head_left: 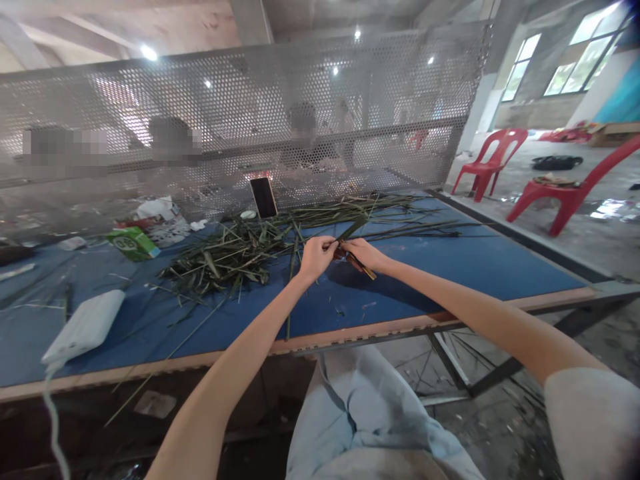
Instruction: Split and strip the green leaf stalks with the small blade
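Note:
Both my hands meet above the blue table top (475, 267). My left hand (316, 255) is closed in a pinch on a green bamboo stem (353, 230) that slants up and to the right. My right hand (364, 253) is closed round a small tool with a yellowish handle (367, 271) whose end sticks out below my palm, and it touches the same stem. A heap of cut bamboo leaves and twigs (225, 257) lies just beyond my left hand, and longer stems (400, 213) stretch off to the right.
A white power bank (85, 327) with a cable lies at the near left. A green carton (133, 243) and a propped-up phone (263, 197) stand further back. A perforated metal screen (250, 120) closes the far side, with people behind it. Red plastic chairs (493, 163) stand at the right.

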The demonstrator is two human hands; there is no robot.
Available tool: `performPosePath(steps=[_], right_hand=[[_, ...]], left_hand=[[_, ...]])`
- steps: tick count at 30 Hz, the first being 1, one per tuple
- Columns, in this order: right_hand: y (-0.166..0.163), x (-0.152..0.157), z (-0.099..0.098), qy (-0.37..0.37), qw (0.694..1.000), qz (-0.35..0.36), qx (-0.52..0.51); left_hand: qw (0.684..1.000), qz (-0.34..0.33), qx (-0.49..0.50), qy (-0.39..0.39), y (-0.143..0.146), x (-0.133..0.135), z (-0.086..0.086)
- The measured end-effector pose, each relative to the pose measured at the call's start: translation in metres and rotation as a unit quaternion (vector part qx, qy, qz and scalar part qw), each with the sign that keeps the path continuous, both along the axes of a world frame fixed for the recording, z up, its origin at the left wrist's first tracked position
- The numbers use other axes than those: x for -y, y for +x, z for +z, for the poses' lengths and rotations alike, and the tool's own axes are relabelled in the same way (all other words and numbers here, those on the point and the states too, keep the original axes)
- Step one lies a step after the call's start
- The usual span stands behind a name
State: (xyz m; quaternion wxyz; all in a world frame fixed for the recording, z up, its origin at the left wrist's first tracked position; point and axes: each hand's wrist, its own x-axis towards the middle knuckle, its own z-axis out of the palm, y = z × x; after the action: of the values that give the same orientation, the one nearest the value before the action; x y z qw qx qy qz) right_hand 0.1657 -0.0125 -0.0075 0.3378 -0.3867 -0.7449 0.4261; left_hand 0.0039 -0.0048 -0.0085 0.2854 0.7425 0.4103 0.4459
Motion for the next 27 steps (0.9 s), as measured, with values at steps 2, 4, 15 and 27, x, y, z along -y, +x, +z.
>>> performPosePath(steps=[2, 4, 15, 27], right_hand=[[-0.0011, 0.0007, -0.0007, -0.003, 1.000, -0.007, -0.006], [-0.0008, 0.0004, -0.0004, 0.006, 1.000, -0.017, -0.017], [0.0030, -0.0039, 0.0005, 0.036, 0.999, -0.038, -0.007], [0.0001, -0.0028, -0.0065, 0.031, 0.999, -0.025, -0.024]], left_hand=[[1.000, -0.007, 0.022, -0.011, 0.0020, 0.0001, -0.0001], [0.998, -0.026, 0.054, -0.031, 0.0044, 0.0009, 0.0009], [0.986, -0.057, 0.108, -0.116, 0.0041, 0.0008, 0.0022], [0.989, -0.035, 0.094, -0.109, 0.0083, 0.0086, 0.0094]])
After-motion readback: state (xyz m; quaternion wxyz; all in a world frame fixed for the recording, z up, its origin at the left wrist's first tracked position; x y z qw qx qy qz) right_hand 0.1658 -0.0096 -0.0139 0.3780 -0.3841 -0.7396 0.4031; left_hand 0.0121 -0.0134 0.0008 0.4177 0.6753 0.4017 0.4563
